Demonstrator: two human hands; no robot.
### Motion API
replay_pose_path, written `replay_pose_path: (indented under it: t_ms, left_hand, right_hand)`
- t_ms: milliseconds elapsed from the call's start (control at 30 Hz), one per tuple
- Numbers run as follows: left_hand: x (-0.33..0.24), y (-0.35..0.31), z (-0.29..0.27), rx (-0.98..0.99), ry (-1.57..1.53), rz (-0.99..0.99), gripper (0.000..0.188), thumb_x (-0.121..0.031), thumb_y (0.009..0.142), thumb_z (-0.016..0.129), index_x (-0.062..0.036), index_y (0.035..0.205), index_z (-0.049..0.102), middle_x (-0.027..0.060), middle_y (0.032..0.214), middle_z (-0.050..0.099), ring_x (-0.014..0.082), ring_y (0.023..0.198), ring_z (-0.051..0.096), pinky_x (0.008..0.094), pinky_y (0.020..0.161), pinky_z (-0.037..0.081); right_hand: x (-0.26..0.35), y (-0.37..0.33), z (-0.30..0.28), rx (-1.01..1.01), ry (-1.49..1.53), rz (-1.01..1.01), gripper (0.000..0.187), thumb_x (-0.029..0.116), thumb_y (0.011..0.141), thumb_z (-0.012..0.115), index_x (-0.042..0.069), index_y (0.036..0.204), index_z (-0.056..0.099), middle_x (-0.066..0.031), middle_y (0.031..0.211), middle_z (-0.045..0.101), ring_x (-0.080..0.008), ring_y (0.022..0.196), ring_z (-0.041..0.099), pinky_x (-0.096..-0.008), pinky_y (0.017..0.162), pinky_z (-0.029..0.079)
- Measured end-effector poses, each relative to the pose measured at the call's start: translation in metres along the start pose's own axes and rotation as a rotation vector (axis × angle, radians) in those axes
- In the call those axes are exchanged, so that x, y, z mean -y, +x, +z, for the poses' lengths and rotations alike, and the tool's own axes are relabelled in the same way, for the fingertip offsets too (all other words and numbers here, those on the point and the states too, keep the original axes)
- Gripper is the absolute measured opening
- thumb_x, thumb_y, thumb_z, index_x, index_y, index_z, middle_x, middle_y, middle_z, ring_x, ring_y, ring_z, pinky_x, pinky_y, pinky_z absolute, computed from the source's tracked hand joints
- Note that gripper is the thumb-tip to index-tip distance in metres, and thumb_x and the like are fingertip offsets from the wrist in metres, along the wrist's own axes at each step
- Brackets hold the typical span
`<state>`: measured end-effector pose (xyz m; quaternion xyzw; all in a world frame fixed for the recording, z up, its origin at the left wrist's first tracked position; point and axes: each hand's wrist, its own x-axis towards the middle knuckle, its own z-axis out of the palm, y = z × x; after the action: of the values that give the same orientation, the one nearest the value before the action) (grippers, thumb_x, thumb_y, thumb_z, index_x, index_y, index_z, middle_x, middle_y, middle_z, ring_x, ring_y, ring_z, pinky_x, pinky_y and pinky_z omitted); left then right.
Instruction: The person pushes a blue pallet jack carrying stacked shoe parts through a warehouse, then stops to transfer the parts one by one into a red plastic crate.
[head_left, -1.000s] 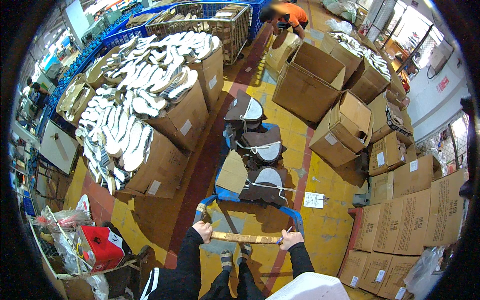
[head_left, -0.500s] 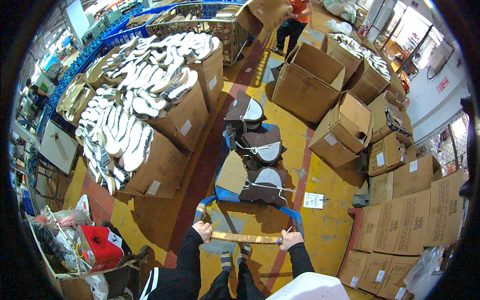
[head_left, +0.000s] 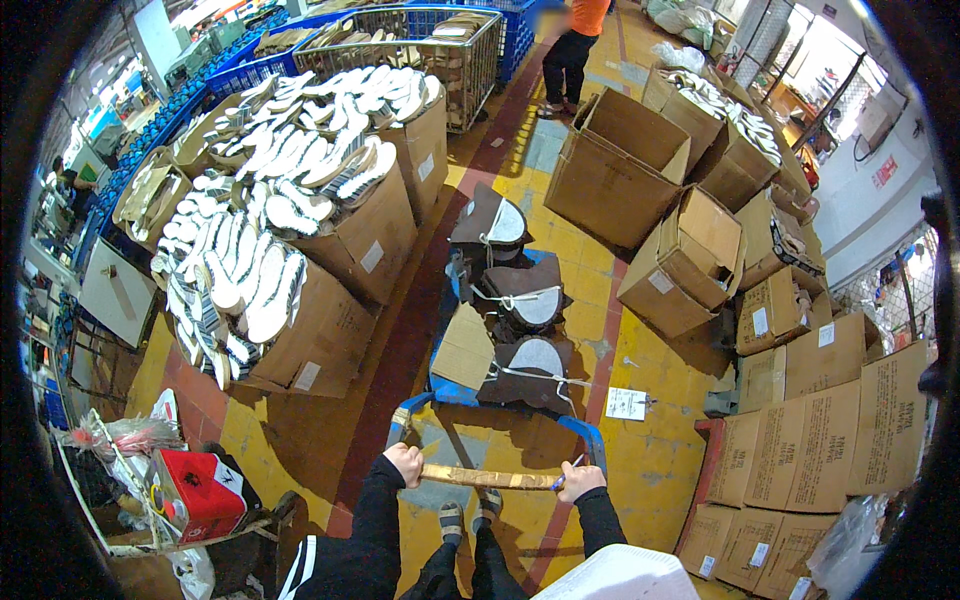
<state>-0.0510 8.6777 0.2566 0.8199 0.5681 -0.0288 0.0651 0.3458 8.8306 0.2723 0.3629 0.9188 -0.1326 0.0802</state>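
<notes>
Both my hands grip the tape-wrapped handle (head_left: 490, 478) of a blue hand cart (head_left: 470, 393). My left hand (head_left: 406, 464) is closed round its left end. My right hand (head_left: 579, 482) is closed round the right end, with a pen (head_left: 566, 473) also between its fingers. On the cart lie several tied bundles of dark brown and grey pieces; the nearest bundle (head_left: 535, 372) has a white string trailing to the right. A flat piece of cardboard (head_left: 464, 347) rests at the cart's left side. A white paper tag (head_left: 627, 403) shows to the right of the cart.
Cartons heaped with white soles (head_left: 268, 285) line the left side. Open cartons (head_left: 622, 165) and stacked closed cartons (head_left: 795, 445) stand on the right. A red can (head_left: 205, 495) sits at lower left. Far ahead stands a person in orange (head_left: 575, 50), near a metal wire cart (head_left: 470, 85).
The person ahead has stood more upright and shifted left, and the large cardboard piece at their hands is out of sight. My hands and the cart have not visibly moved.
</notes>
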Motion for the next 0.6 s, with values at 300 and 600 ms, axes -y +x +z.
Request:
replay_pose_path:
  t_ms: [300,600]
  left_hand:
    - [0.001,-0.002,0.005,-0.032,-0.001,0.002,0.028,-0.032,0.051,0.062,-0.0095,0.065,0.053,0.0032,0.063,0.051,0.0195,0.057,0.054,0.0298,0.062,0.043]
    - [0.001,0.0,-0.001,-0.023,-0.025,0.004,0.03,-0.032,0.049,0.064,-0.0088,0.065,0.053,0.0038,0.063,0.05,0.0205,0.057,0.055,0.0302,0.062,0.043]
  right_hand:
    - [0.001,0.0,0.0,-0.019,0.008,0.0,0.032,0.029,0.061,0.066,0.008,0.08,0.051,-0.0103,0.058,0.061,-0.0259,0.054,0.063,-0.0386,0.05,0.048]
    - [0.004,0.001,-0.008,-0.058,0.014,-0.009,0.031,0.029,0.06,0.067,0.009,0.074,0.049,-0.0098,0.055,0.059,-0.0261,0.052,0.062,-0.0385,0.049,0.048]
